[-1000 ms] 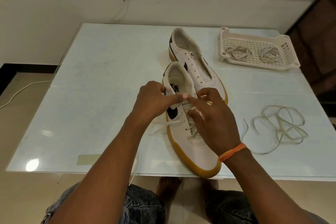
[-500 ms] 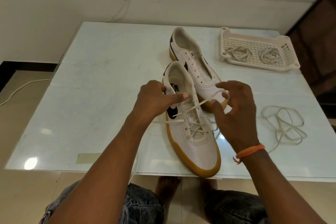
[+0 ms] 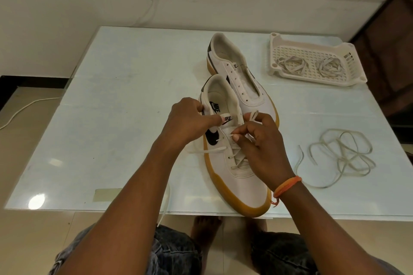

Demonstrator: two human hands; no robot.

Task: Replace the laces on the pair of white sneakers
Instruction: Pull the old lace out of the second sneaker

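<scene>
Near sneaker (image 3: pixel 237 176), white with gum sole, half-laced at the surface (image 3: pixel 125 100) front edge; far sneaker (image 3: pixel 243 73) unlaced behind it. Left hand (image 3: pixel 190 120) pinches the tongue. Right hand (image 3: pixel 261 140), out wide 0.5 s ago, is back pinching the lace (image 3: pixel 252 116) over the eyelets.

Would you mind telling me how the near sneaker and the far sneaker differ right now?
The near sneaker has a lace partly threaded through its eyelets; the far sneaker has bare eyelets. Both hands work on the near sneaker, the right hand pinching its lace, while the far sneaker lies untouched. Both are white with gum soles.
</scene>
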